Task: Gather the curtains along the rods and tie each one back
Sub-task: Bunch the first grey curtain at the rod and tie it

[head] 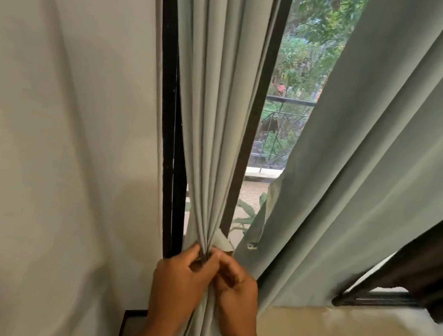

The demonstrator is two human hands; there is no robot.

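A pale sage-green curtain (215, 112), a smooth matte weave, hangs in front of the black window frame (166, 106) and is gathered into tight vertical pleats that narrow to a bunch low in the middle of the scene. Both hands meet at that bunch. The left hand (178, 281) has its fingers curled round the pleats from the left, thumb pressed against the folds. The right hand (237, 285) is curled in from the right, fingertips pinching at the same gathered cloth, where a short flap of matching fabric (224, 242) sticks out just above the knuckles. To the right a second curtain (381, 158) of the same cloth falls in broad soft folds, with a narrow fabric tie-back strip (260, 219) dangling at its left edge. Between the two curtains, the window shows a dark metal railing (288, 101) and green foliage far off. A plain off-white wall (51, 148) fills the left.
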